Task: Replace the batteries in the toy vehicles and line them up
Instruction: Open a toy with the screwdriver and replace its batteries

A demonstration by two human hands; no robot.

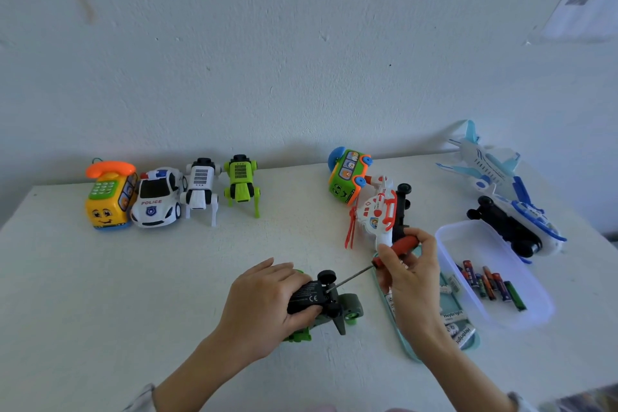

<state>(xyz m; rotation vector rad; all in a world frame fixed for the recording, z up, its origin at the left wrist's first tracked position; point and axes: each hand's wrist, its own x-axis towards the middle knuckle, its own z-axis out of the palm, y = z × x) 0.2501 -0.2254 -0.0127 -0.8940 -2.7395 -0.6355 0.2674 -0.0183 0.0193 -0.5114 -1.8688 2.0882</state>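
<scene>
Lying upside down on the white table, the grey-green toy vehicle sits under the left hand, whose fingers clasp its black underside, while the right hand pinches a red-handled screwdriver whose tip meets that underside. The hand hides much of the toy's body. Green wheels and a black battery cover with printed markings show.

Bare table lies open between the green robot dog and green bus
</scene>
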